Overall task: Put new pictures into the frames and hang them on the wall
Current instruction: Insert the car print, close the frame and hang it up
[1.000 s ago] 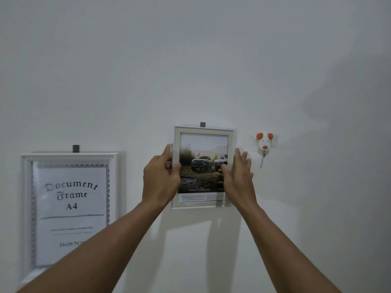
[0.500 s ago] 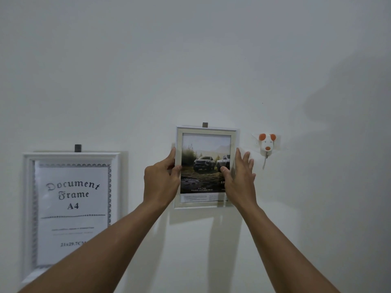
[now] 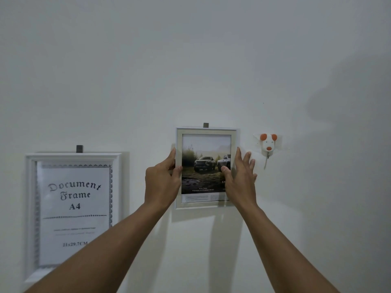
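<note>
The white wall (image 3: 190, 60) carried a large white frame (image 3: 29, 208), lower left, lettered "Document Frame A4". To its right and higher, a small pale frame (image 3: 206, 130) with a picture of two off-road cars lay flat against the wall beneath a dark tab (image 3: 205, 125). The left hand (image 3: 161, 182) gripped its left edge. The right hand (image 3: 240, 180) was spread open at its right edge, thumb pressing the glass. A mouse-shaped hook (image 3: 268, 144) sat just beyond.

Plain white wall (image 3: 190, 60), dimly lit; broad soft shadow (image 3: 349, 98) at right; animal-face hook (image 3: 268, 144) stuck on.
</note>
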